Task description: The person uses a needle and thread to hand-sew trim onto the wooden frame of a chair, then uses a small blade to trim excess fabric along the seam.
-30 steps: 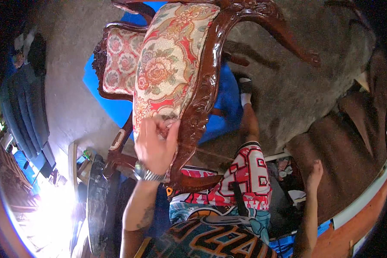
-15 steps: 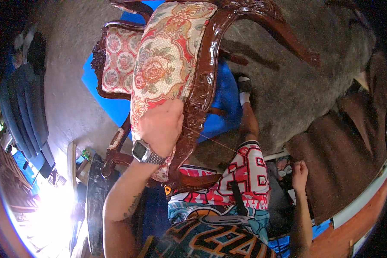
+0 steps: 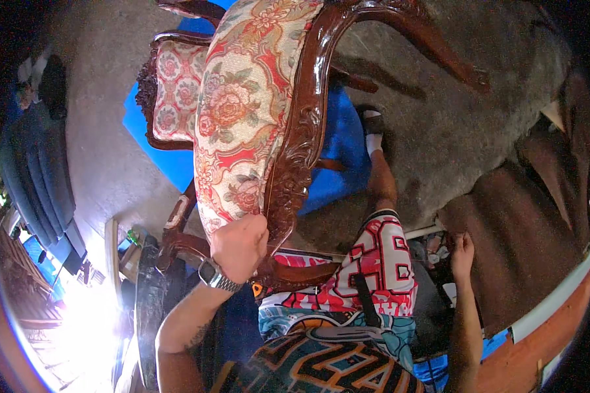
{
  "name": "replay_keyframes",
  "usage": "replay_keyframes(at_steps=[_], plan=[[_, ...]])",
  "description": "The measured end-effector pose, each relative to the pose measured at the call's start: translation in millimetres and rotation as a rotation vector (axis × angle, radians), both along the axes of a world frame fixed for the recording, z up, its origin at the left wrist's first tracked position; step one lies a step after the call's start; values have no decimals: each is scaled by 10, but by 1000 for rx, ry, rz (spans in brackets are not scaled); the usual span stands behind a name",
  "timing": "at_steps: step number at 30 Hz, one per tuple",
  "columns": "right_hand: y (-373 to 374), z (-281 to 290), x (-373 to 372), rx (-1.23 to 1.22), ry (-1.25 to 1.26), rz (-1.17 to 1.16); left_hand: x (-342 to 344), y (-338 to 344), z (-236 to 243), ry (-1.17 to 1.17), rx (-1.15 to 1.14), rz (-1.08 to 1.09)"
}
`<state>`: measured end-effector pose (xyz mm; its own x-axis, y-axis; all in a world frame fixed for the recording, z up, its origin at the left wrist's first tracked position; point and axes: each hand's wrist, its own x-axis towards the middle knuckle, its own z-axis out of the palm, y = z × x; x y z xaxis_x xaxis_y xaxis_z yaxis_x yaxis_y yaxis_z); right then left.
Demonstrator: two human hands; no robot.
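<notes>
A carved dark-wood chair with a padded floral seat (image 3: 236, 111) lies in front of me, its upholstered back (image 3: 177, 85) beyond at the left. My left hand (image 3: 239, 245), watch on the wrist, is closed at the seat's near end, beside the fabric edge and carved rail (image 3: 292, 177); what its fingers grip is hidden. A very thin line, perhaps thread, crosses to the right from near it. My right hand (image 3: 462, 252) is raised at the right with curled fingers, away from the chair; what it holds is too small to make out.
A blue mat (image 3: 337, 183) lies under the chair on the concrete floor (image 3: 98, 150), my right foot (image 3: 373, 124) at its edge. Brown sheeting (image 3: 505, 249) is at the right, folded dark padded material (image 3: 36, 177) at the far left, with bright light below it.
My left hand rose along the seat's edge, then moved back toward me to the near end, fingers curled. My right hand has shifted left and up from where it was a second ago.
</notes>
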<state>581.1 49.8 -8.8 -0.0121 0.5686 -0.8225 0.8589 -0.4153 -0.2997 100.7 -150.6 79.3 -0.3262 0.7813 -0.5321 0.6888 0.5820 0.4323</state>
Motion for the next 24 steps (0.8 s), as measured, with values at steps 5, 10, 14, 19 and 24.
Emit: replay_keyframes(at_steps=[5,10,14,19,24], plan=[[-225,-321,-407,243,157,-126,118,64,-84,-69,57,114],[-723,99,-2874,-254,835,-177,469,60,-4,1,71,290],[-797,495,-3940,-666,918,-853,609,32,-46,-6,114,414],[-923,510,-3829,-579,775,-1125,73,-113,148,65,454,337],[-1245,478,-3802,-534,809,-1069,-286,597,-117,296,248,443]])
